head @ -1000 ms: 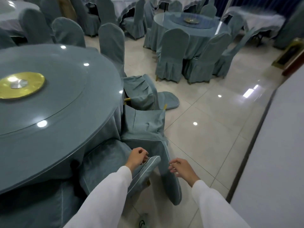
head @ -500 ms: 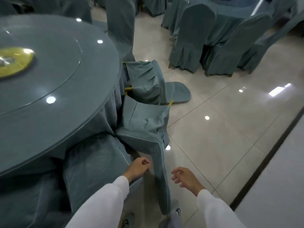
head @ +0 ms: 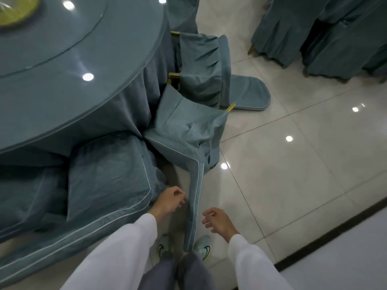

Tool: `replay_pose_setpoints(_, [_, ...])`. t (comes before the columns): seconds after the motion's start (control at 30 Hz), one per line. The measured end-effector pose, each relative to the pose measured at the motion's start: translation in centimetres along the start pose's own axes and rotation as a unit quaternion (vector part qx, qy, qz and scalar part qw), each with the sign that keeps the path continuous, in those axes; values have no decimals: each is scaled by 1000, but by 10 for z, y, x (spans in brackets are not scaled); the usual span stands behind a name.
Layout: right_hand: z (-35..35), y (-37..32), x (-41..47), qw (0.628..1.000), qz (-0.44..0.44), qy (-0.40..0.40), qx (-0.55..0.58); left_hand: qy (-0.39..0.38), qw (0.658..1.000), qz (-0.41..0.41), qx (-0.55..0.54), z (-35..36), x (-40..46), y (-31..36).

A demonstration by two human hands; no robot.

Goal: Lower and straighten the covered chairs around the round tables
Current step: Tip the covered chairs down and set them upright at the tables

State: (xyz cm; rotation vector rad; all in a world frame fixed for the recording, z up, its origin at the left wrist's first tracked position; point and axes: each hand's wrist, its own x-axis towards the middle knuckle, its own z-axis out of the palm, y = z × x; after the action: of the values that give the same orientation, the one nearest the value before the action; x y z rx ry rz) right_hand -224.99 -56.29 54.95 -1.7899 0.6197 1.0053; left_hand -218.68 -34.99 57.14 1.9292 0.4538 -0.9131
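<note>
a: head cam, looking down. round surface (head: pixel 62 84) upper left, teal cloth, glass turntable on top w/ gold centre disc (head: pixel 16 11) at the top edge.

b: chairs?

a: three teal-covered ones along its right edge. nearest chair (head: pixel 106 176) sits at lower left, seat tucked partly under the cloth, white piping on the seat edge. middle chair (head: pixel 188 130) is tipped, leaning into the surface; its back (head: pixel 194 206) hangs down as a narrow strip toward the person's feet. gold leg tip (head: pixel 230 107) pokes out at its upper right corner.

b: third?

a: far chair (head: pixel 201 68) also tipped against the surface, skirt bunched, gold legs showing near the cloth, back panel (head: pixel 249 95) lying flat on the tile floor (head: pixel 293 164).

b: hands?

a: left hand (head: pixel 169 203) just left of the hanging strip, near the seat corner of the nearest chair. fingers loosely curled, grip holds nothing. can't tell if fingertips touch the fabric. right hand (head: pixel 217 221) right of the strip, apart from it, fingers relaxed & spread, grip empty too. white sleeves both arms.

b: other?

a: pale green shoes (head: pixel 202 246) at bottom, strip end between them. more covered chairs (head: pixel 314 34) at upper right, upright, well apart. dark floor band (head: pixel 343 235) runs across lower right.
</note>
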Motion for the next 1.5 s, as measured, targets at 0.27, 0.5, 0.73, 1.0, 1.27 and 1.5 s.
replay_pose_setpoints(0.27, [52,60,82,999,31,18,-41,-1,1000,-19,0,38,47,-58])
replay_pose_setpoints(0.5, [110,116,167,994,57,54,-77,3,1000,-9,-2,57,115,-132])
replay_pose_setpoints(0.73, [152,147,209,975,49,133,-170,3,1000,-9,-23,61,146,-170])
replay_pose_setpoints(1.0, [130,101,176,965,14,145,-218,-24,1000,-11,4,45,99,-151])
replay_pose_setpoints(1.27, [103,23,114,962,-13,158,-223,-21,1000,-12,7,18,29,-109])
replay_pose_setpoints(1.5, [74,-48,56,972,-26,147,-180,-49,998,3,-29,3,-26,-77])
